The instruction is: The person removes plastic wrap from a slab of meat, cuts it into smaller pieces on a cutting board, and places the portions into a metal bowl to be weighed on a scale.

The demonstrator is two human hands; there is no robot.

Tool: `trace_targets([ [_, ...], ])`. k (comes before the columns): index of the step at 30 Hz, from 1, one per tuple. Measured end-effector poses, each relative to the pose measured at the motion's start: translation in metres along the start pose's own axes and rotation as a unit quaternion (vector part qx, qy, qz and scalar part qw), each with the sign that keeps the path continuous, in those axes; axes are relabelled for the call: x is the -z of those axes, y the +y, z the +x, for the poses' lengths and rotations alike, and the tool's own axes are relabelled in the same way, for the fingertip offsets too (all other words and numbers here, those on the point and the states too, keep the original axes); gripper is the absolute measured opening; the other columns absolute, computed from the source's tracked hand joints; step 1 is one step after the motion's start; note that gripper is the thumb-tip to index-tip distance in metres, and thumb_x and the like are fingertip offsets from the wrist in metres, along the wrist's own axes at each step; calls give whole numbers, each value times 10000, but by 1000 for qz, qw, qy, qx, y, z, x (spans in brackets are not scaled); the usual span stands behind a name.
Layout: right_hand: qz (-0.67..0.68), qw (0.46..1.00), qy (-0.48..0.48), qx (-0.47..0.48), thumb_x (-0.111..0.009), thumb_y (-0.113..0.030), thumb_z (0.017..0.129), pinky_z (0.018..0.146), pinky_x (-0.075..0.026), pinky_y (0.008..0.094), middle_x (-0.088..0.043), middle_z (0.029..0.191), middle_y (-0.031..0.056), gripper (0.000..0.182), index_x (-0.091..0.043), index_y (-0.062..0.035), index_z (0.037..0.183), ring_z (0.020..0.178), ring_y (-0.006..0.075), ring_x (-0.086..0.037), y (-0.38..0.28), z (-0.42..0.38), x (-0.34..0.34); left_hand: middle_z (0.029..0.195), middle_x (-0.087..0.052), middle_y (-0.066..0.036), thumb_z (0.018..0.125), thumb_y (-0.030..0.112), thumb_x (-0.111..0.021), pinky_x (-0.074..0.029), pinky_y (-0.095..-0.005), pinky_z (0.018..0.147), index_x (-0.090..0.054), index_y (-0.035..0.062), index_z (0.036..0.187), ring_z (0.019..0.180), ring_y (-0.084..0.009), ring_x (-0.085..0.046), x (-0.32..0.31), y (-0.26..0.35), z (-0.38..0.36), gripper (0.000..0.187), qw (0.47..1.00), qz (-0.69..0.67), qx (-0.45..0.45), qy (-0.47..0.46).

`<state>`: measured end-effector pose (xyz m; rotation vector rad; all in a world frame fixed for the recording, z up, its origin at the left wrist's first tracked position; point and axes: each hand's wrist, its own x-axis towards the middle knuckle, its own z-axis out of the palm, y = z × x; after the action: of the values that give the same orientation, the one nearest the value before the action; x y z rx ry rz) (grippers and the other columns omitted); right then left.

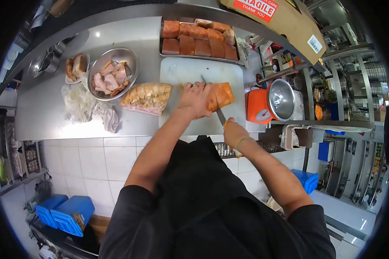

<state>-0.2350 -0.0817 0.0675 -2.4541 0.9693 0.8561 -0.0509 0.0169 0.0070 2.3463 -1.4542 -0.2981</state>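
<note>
On the white cutting board (183, 69) lies a slab of roasted pork (224, 94) with an orange-brown top. My left hand (195, 99) presses down on the slab's left part, fingers bent over it. In my right hand (235, 133) is the handle of a knife (221, 115); its blade runs across the pork, and its tip shows beyond the far side. A second, larger pork slab (146, 97) rests left of my left hand, at the board's left edge. How deep the blade sits in the meat is hard to see.
Behind the board stands a metal tray (199, 56) of pork blocks. Leftward are a steel bowl (134, 64) of meat pieces, a plastic bag (77, 101) and a crumpled cloth (110, 118). An orange scale (257, 103) with a metal bowl (282, 101) is at right; a cardboard box (289, 32) overhangs.
</note>
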Motion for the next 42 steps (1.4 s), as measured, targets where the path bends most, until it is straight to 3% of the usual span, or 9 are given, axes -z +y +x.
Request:
trace_targets([
  [9,56,994,96,20,-475,-69,1002,957,-563,539,-716,1129,358,284,-514,77,1243,1102,498,-706,3,34,-43,1329,-609,-130,607,415,-929,-384,-469,1109,-473,122,1417,1301,-302,-571,5,7,-3,975,1000,-13,-13,19],
  [14,55,996,73,11,-470,-93,1015,888,-575,546,-734,1074,324,283,-514,67,1244,1030,496,-722,40,-21,-81,1354,-592,-141,625,458,-949,-379,-482,1120,-448,119,1467,1330,-312,-557,20,-2,-24,1037,997,12,70,-31],
  [17,49,997,57,-14,-501,-139,1015,804,-578,568,-746,979,290,272,-516,40,1219,917,486,-736,75,-61,-115,1454,-539,-180,651,491,-948,-341,-497,1160,-408,124,1507,1393,-353,-514,28,1,-19,1076,994,30,68,-82],
  [23,96,990,93,-31,-603,-169,982,747,-571,585,-739,918,274,340,-492,30,1234,844,471,-729,128,-123,-128,1527,-496,-211,706,571,-895,-317,-510,1195,-397,93,1568,1454,-360,-459,22,28,12,1104,999,8,-17,32],
  [29,140,978,144,-57,-623,-165,960,733,-570,574,-728,870,267,340,-509,30,1214,817,472,-717,157,-126,-134,1516,-535,-204,665,568,-905,-362,-532,1180,-436,52,1548,1402,-349,-534,2,84,78,1124,981,94,50,-163],
  [32,183,969,159,-54,-614,-165,964,756,-563,581,-724,863,281,298,-525,27,1173,847,481,-716,162,-114,-124,1465,-585,-211,662,516,-888,-455,-486,1118,-453,23,1541,1322,-349,-612,-3,92,95,1097,967,152,66,-195],
  [35,210,963,168,-25,-624,-184,973,782,-561,581,-728,877,276,303,-524,23,1171,860,481,-717,172,-89,-121,1424,-615,-173,711,384,-891,-473,-403,1112,-455,21,1542,1277,-295,-637,10,63,106,1007,953,-127,132,-243],
  [38,238,960,148,1,-635,-225,1000,801,-563,573,-734,904,269,321,-525,18,1178,885,475,-722,175,-69,-105,1420,-602,-134,781,279,-901,-465,-361,1124,-429,-37,1529,1300,-265,-603,25,54,94,939,885,-413,122,-180],
  [42,246,957,140,63,-624,-242,1016,809,-575,554,-746,944,249,349,-533,29,1215,909,457,-734,176,-33,-90,1402,-606,-102,790,135,-897,-450,-353,1136,-412,-30,1553,1299,-222,-592,67,102,83,919,844,-520,54,-117],
])
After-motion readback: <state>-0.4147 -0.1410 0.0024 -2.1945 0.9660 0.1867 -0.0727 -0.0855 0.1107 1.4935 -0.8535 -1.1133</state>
